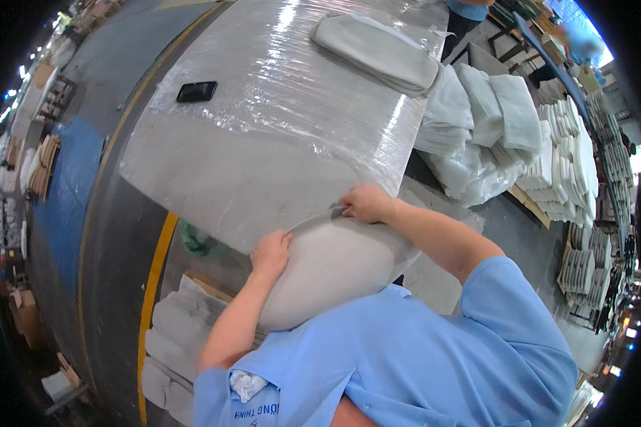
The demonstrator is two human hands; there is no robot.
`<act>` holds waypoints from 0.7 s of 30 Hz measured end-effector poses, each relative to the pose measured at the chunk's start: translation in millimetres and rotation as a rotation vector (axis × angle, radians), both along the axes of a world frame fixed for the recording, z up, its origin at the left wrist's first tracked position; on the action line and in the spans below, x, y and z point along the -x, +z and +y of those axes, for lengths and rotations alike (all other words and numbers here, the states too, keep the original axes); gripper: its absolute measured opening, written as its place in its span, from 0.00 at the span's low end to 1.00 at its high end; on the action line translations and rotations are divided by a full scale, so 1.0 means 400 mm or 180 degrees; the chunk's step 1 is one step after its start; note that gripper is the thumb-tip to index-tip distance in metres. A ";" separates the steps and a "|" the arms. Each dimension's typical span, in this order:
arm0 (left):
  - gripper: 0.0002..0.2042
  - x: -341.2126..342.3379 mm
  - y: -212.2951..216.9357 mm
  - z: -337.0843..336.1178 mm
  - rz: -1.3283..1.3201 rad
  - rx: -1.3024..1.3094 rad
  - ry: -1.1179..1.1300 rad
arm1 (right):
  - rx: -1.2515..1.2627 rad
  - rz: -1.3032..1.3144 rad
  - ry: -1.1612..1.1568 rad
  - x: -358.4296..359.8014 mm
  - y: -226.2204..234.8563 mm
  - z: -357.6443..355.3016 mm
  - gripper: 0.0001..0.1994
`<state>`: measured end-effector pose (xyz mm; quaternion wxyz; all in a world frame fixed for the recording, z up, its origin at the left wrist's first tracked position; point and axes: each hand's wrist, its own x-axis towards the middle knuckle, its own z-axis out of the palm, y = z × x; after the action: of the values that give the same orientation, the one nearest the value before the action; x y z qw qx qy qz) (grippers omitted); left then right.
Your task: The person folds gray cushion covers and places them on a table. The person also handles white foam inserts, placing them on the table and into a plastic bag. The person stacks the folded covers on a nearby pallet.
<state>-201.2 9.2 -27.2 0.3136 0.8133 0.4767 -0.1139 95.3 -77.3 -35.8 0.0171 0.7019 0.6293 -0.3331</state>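
Note:
A light grey fabric-covered cushion (327, 260) rests between my body and the near edge of the table, one side pressed against my shirt. My left hand (269, 255) is closed on the cushion's left rim, fingers curled over the far edge. Farther right, my right hand (367, 204) pinches a dark strip along the same edge; whether it is a seam or a zipper I cannot make out. Another grey cushion or folded cover (377, 53) lies on the far right of the table, away from both hands.
Clear plastic film wraps the table top (214, 160). A black phone (196, 92) lies at its left. White padding stacks (477, 107) stand to the right, and grey cushions (181, 327) are piled below left. Another person (468, 11) stands beyond the table.

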 end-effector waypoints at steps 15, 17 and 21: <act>0.19 0.000 -0.047 0.062 0.0069 -0.0050 0.0036 | -0.0451 -0.0252 0.0216 0.012 0.013 0.062 0.15; 0.20 0.024 -0.026 0.078 -0.0050 0.0026 0.0194 | -0.0261 -0.0091 -0.0292 -0.002 0.042 0.084 0.19; 0.26 0.102 0.204 0.039 -0.0487 0.0061 0.0239 | -0.0016 0.0685 -0.1144 -0.111 0.135 -0.012 0.30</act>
<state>-242.1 24.7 54.4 0.3609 0.7981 0.4804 -0.0441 139.9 -82.3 18.1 -0.1116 0.7633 0.4930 -0.4023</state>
